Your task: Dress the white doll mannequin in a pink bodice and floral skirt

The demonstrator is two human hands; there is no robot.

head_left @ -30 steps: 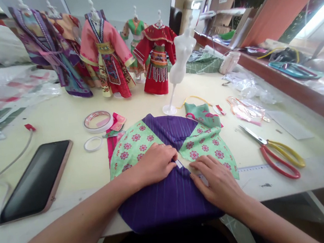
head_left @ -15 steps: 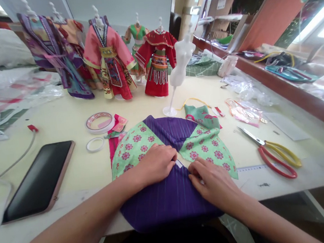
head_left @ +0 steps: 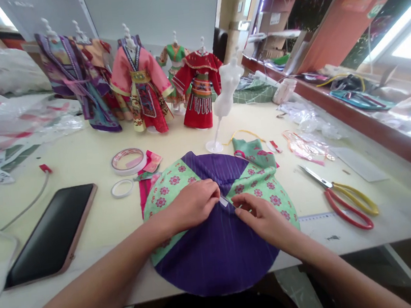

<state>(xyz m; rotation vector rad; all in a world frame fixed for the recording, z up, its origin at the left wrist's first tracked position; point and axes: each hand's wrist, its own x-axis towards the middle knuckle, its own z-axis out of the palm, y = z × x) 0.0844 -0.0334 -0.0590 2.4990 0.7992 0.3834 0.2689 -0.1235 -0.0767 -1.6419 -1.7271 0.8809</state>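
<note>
A round skirt-like cloth (head_left: pixel 217 256) of purple and green flowered panels lies in front of me at the table's front edge. At its middle, my left hand (head_left: pixel 197 202) is closed, its fingertips pinching the purple cloth. Just to the right, my right hand (head_left: pixel 260 216) has thumb and index finger bent together at the cloth's inner edge. Between the two hands a small white tab (head_left: pixel 224 201) shows on the purple fabric. Behind the cloth lies a crumpled green flowered piece (head_left: pixel 253 152). Scissors (head_left: pixel 338 195) with red and yellow handles rest to the right.
A phone (head_left: pixel 53 233) lies at left, near tape rolls (head_left: pixel 129 160) and a cable (head_left: pixel 29 208). Miniature dressed mannequins (head_left: pixel 142 89) and a bare white one (head_left: pixel 226 90) stand behind. Plastic bags (head_left: pixel 307 117) sit at right. A ruler (head_left: pixel 314 217) lies by the cloth.
The cloth's front purple panel is spread flatter, with its rounded edge now fully showing. My right hand's fingers have loosened and moved slightly up and left. The view has shifted a little.
</note>
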